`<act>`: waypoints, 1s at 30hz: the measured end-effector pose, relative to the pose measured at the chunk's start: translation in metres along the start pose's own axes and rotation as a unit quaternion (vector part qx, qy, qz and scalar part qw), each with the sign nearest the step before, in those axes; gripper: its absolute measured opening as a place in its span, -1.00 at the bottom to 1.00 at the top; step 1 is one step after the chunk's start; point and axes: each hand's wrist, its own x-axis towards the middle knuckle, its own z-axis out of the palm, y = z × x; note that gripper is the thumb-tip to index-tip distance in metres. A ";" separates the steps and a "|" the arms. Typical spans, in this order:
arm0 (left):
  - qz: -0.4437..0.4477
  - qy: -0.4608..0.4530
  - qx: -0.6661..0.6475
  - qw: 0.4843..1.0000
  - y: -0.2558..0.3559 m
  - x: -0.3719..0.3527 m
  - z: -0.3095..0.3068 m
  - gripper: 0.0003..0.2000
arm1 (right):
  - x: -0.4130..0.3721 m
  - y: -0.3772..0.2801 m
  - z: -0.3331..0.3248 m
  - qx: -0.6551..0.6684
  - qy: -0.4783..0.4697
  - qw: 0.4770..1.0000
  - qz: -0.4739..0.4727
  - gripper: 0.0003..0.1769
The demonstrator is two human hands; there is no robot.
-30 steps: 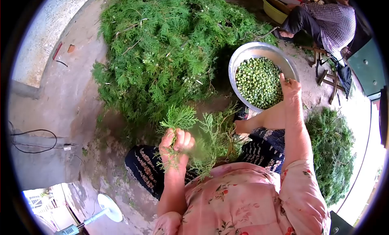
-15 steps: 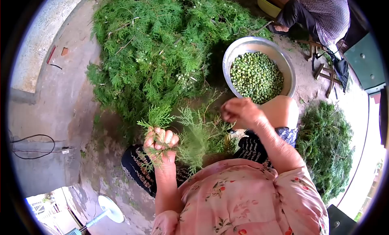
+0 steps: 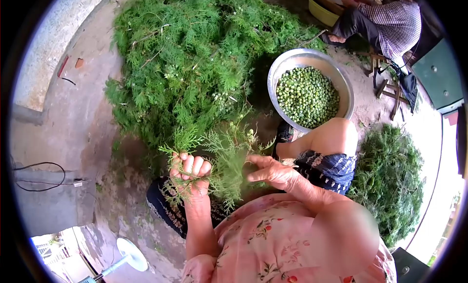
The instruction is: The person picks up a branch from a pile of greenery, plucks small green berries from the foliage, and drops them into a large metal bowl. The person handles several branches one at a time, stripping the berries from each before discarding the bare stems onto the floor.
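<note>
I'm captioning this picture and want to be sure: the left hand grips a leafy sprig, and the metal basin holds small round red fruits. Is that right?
Not quite: the head view shows that the small round fruits in the metal basin are green, not red. The left hand does grip a leafy sprig.

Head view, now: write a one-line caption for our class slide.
The left hand grips a green sprig beside a metal bowl of small green cones.

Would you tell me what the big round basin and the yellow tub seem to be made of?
The round basin looks like bare metal, smooth and silvery, with a bright rim. The yellow tub is probably plastic, judging by its even colour.
</note>
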 end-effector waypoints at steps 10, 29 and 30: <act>0.026 0.034 0.062 0.997 -0.012 0.022 0.040 -0.79 | 0.019 -0.024 0.030 0.013 0.038 0.987 -0.154 -0.70; 0.158 0.091 0.851 0.492 -0.049 0.021 0.063 -0.49 | 0.046 -0.003 0.055 -0.457 0.237 0.781 -0.354 -0.66; 0.166 0.083 0.841 0.509 -0.049 0.024 0.056 -0.54 | 0.044 -0.001 0.056 -0.474 0.241 0.775 -0.340 -0.66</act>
